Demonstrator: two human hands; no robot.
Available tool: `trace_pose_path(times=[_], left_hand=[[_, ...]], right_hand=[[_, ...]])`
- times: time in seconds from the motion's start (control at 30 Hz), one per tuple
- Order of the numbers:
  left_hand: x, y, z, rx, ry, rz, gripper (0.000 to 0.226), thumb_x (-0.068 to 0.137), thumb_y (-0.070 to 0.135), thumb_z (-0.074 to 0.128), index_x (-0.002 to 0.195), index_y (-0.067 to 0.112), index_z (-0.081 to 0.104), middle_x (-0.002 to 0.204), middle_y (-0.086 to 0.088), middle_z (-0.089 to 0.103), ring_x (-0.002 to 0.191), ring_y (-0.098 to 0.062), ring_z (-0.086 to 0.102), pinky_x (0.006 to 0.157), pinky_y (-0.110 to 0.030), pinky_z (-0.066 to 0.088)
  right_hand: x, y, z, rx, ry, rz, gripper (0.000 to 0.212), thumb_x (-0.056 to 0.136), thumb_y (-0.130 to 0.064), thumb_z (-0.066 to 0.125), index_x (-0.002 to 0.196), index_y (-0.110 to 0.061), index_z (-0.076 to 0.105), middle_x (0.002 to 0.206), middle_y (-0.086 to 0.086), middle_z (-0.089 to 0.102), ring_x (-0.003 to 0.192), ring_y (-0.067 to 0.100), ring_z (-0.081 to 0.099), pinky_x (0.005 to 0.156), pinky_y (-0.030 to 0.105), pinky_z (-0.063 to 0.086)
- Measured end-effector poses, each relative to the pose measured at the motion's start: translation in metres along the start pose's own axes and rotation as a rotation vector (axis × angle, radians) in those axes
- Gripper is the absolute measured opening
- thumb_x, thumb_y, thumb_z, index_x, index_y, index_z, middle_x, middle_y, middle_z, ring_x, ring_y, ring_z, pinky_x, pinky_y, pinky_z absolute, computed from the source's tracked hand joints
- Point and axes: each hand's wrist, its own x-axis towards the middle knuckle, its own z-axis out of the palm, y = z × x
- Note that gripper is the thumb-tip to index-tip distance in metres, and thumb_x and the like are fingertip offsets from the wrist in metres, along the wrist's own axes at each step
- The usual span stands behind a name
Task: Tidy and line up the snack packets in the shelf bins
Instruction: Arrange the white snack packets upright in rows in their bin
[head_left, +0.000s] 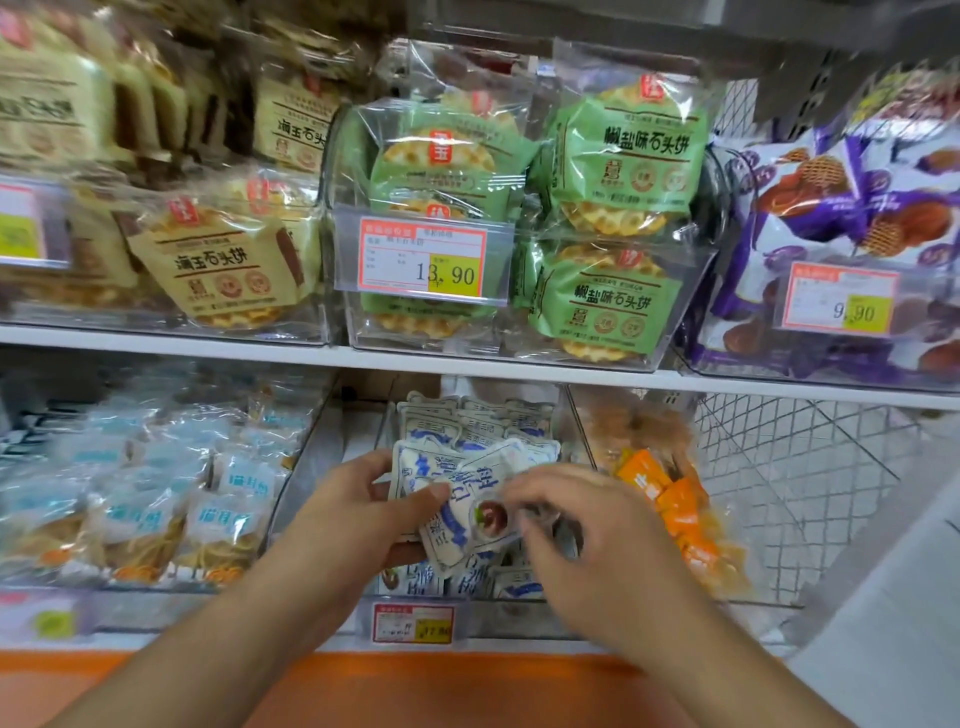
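In the middle clear bin (332, 467) of the lower shelf lie several white-and-blue snack packets (483, 421). My left hand (353, 514) grips a small stack of these packets (452, 488), thumb on top and fingers underneath, just above the bin's front. My right hand (576, 535) pinches the right edge of the top packet in that stack, fingers curled. More of the same packets (498, 582) lie under the held stack at the bin's front.
Orange packets (670, 499) fill the bin to the right, pale blue noodle-snack packets (156, 509) the bin to the left. The upper shelf holds bins of beige (223, 260), green (613, 156) and purple (841, 208) packets with price tags. A wire basket (810, 467) stands at right.
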Motion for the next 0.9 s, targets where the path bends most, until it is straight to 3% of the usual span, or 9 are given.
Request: trace_pose_path(times=[0.1, 0.2, 0.33, 0.43, 0.53, 0.67, 0.8, 0.9], left_hand=[[0.001, 0.000, 0.006, 0.037, -0.060, 0.040, 0.030, 0.094, 0.007, 0.067, 0.123, 0.014, 0.063, 0.103, -0.014, 0.078, 0.093, -0.035, 0.076, 0.090, -0.054, 0.058], [0.001, -0.002, 0.010, 0.051, -0.077, 0.061, 0.032, 0.093, 0.012, 0.070, 0.124, 0.016, 0.064, 0.105, -0.013, 0.078, 0.095, -0.035, 0.076, 0.092, -0.054, 0.057], [-0.001, -0.002, 0.014, -0.027, -0.054, 0.066, 0.028, 0.091, 0.013, 0.071, 0.119, 0.014, 0.067, 0.103, -0.013, 0.078, 0.092, -0.034, 0.077, 0.083, -0.047, 0.061], [0.000, -0.001, 0.014, -0.054, -0.012, 0.085, 0.024, 0.092, 0.015, 0.070, 0.116, 0.012, 0.068, 0.101, -0.012, 0.079, 0.090, -0.034, 0.077, 0.081, -0.047, 0.063], [0.000, 0.001, 0.011, 0.059, 0.069, 0.160, 0.016, 0.095, 0.015, 0.069, 0.110, 0.015, 0.069, 0.095, -0.004, 0.080, 0.083, -0.028, 0.078, 0.074, -0.043, 0.064], [0.003, 0.001, 0.002, 0.418, 0.154, 0.332, 0.009, 0.093, 0.018, 0.072, 0.098, 0.024, 0.067, 0.084, 0.013, 0.077, 0.074, -0.007, 0.075, 0.059, -0.022, 0.060], [0.007, 0.003, -0.007, 0.525, 0.126, 0.364, 0.012, 0.090, 0.022, 0.076, 0.097, 0.030, 0.072, 0.084, 0.012, 0.078, 0.073, -0.010, 0.075, 0.062, -0.037, 0.064], [0.008, 0.003, -0.011, 0.672, 0.081, 0.383, 0.004, 0.090, 0.032, 0.076, 0.092, 0.035, 0.073, 0.078, 0.015, 0.076, 0.063, -0.010, 0.071, 0.059, -0.035, 0.061]], right_hand=[[0.009, 0.006, -0.001, 0.074, 0.173, 0.203, 0.038, 0.090, -0.038, 0.078, 0.122, -0.041, 0.057, 0.118, -0.027, 0.054, 0.109, -0.002, 0.057, 0.092, 0.025, 0.052], [0.013, 0.006, -0.003, 0.348, 0.086, 0.411, 0.053, 0.076, -0.042, 0.091, 0.116, -0.044, 0.056, 0.110, -0.018, 0.067, 0.098, -0.004, 0.064, 0.080, 0.018, 0.055], [0.012, 0.008, -0.004, 0.430, -0.015, 0.387, 0.047, 0.075, -0.034, 0.094, 0.110, -0.044, 0.063, 0.106, -0.014, 0.076, 0.097, 0.008, 0.072, 0.080, 0.039, 0.062], [0.013, 0.007, -0.014, 0.388, -0.007, 0.346, 0.029, 0.078, -0.024, 0.092, 0.094, -0.033, 0.069, 0.090, -0.016, 0.077, 0.078, 0.008, 0.072, 0.067, 0.038, 0.062], [0.013, 0.014, -0.023, 0.313, 0.037, 0.340, 0.032, 0.077, -0.020, 0.093, 0.089, -0.026, 0.065, 0.086, -0.016, 0.072, 0.070, 0.016, 0.070, 0.055, 0.036, 0.055], [0.011, 0.031, -0.027, 0.352, 0.057, 0.308, 0.037, 0.080, -0.009, 0.089, 0.089, -0.023, 0.057, 0.089, -0.014, 0.071, 0.093, 0.008, 0.071, 0.071, 0.033, 0.056], [0.010, 0.036, -0.026, 0.378, 0.042, 0.271, 0.043, 0.079, -0.007, 0.089, 0.101, -0.039, 0.071, 0.092, -0.012, 0.073, 0.093, 0.002, 0.069, 0.076, 0.014, 0.052], [0.010, 0.038, -0.022, 0.438, 0.039, 0.260, 0.034, 0.082, -0.005, 0.085, 0.102, -0.030, 0.074, 0.098, -0.010, 0.078, 0.094, 0.009, 0.073, 0.085, 0.034, 0.060]])
